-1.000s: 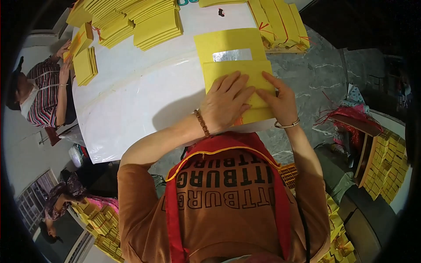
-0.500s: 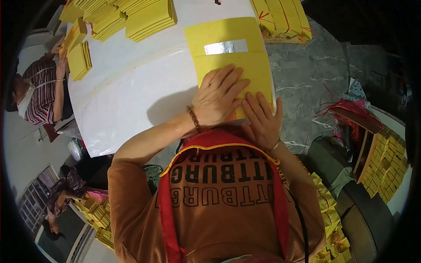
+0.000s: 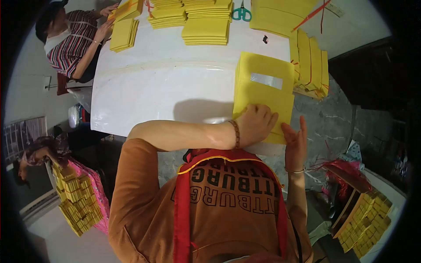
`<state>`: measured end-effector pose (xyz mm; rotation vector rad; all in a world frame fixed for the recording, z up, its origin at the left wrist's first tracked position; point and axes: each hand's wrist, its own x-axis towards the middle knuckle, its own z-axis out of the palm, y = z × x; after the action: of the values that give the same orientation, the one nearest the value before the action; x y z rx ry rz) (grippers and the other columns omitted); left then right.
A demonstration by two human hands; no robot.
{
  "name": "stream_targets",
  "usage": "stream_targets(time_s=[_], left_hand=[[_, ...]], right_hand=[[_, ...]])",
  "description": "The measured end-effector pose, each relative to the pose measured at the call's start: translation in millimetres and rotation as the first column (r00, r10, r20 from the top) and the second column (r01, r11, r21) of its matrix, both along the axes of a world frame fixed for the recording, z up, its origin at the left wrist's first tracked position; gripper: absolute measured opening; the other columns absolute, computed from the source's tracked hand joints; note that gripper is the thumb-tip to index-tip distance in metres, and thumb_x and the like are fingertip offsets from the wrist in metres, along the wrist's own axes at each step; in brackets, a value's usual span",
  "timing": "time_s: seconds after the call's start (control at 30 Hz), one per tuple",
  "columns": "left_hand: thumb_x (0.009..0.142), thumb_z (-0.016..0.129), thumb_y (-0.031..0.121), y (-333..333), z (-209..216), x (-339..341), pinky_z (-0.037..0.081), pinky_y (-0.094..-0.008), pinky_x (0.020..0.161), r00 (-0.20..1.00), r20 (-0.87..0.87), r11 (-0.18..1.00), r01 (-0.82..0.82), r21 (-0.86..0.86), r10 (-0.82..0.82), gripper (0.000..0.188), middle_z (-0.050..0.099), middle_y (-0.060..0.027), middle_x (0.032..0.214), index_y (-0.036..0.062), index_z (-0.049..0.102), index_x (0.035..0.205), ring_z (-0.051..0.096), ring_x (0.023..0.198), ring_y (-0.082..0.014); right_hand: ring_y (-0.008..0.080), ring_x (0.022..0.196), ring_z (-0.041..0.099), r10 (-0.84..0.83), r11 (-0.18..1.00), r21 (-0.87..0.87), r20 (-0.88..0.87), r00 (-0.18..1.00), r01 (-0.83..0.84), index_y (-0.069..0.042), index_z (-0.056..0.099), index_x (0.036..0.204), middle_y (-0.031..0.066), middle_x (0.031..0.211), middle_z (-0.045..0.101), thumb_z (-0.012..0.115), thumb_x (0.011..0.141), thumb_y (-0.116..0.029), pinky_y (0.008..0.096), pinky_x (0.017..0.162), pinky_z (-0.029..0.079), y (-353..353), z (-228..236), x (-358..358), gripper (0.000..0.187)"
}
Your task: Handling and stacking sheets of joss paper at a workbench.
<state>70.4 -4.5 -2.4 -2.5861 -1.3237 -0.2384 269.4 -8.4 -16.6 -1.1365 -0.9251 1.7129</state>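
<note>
A stack of yellow paper sheets (image 3: 263, 65) lies at the right edge of the white-covered table, a silver foil rectangle (image 3: 266, 80) on its top sheet. My left hand (image 3: 256, 125) rests on the lower part of the top sheet, fingers bent and pressing down with nothing seen in them. Beside the stack's lower right corner is my right hand (image 3: 296, 142), index finger pointing up and fingers apart. Its thumb comes close to the paper's edge; whether it touches, I cannot tell.
Folded yellow paper bundles (image 3: 205, 30) and teal-handled scissors (image 3: 241, 13) lie at the far side of the white table (image 3: 153, 96). A co-worker in a striped top (image 3: 79, 39) handles yellow paper at the far left. Tied yellow bundles (image 3: 309, 61) stand beyond the stack.
The view has shifted, so the table's far side shows more. My left hand's spread fingers have drawn in and bent. My right hand has moved off the sheet to its right edge.
</note>
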Motion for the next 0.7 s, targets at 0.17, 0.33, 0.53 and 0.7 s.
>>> stream_targets(time_s=[0.17, 0.33, 0.53, 0.7], left_hand=[[0.075, 0.052, 0.026, 5.1, -4.5, -1.6, 0.04, -0.0306, 0.056, 1.0, 0.002, 0.998, 0.015, 0.06, -0.015, 0.045, 0.057, -0.0129, 0.088, -0.0019, 0.056, 0.11, 0.052, 0.08, -0.0231], [0.073, 0.056, 0.018, 18.0, 29.7, -33.2, 0.044, -0.0325, 0.06, 0.973, 0.229, 1.0, 0.009, -0.017, -0.005, 0.041, 0.059, -0.0109, 0.09, -0.0015, 0.057, 0.11, 0.055, 0.081, -0.0219], [0.07, 0.056, 0.002, 88.7, 47.2, -148.1, 0.048, -0.0359, 0.074, 0.927, 0.373, 0.948, -0.152, 0.279, 0.038, 0.044, 0.061, -0.0094, 0.107, 0.0044, 0.056, 0.113, 0.059, 0.088, -0.0263], [0.07, 0.054, 0.0, 166.0, -55.3, -240.8, 0.045, -0.0347, 0.084, 0.964, 0.158, 0.93, -0.25, 0.268, 0.214, 0.052, 0.059, -0.0094, 0.113, 0.0066, 0.049, 0.121, 0.056, 0.099, -0.0246]], right_hand=[[0.0253, 0.111, 0.053, 0.052, 0.999, -0.011, -0.081, 0.995, -0.053, -0.001, 0.024, 0.139, 0.0157, 0.112, 0.059, 0.041, 0.096, -0.029, 0.0372, 0.099, 0.036, 15.9, 7.8, 4.2, 0.054], [0.0259, 0.111, 0.053, -0.053, 0.975, 0.212, -0.068, 0.996, 0.066, -0.001, 0.031, 0.136, 0.0148, 0.111, 0.059, 0.046, 0.094, -0.026, 0.0385, 0.097, 0.037, 27.8, 13.7, 6.4, 0.051], [0.0228, 0.107, 0.055, -0.151, 0.95, 0.309, 0.333, 0.931, 0.044, -0.001, 0.047, 0.126, 0.0119, 0.11, 0.06, 0.05, 0.09, -0.012, 0.036, 0.096, 0.038, 27.4, -2.5, 5.2, 0.038], [0.0215, 0.104, 0.055, -0.095, 0.91, 0.387, 0.548, 0.831, -0.151, 0.0, 0.057, 0.113, 0.0111, 0.108, 0.061, 0.054, 0.086, -0.005, 0.0329, 0.092, 0.039, 19.4, -7.6, -8.4, 0.027]])
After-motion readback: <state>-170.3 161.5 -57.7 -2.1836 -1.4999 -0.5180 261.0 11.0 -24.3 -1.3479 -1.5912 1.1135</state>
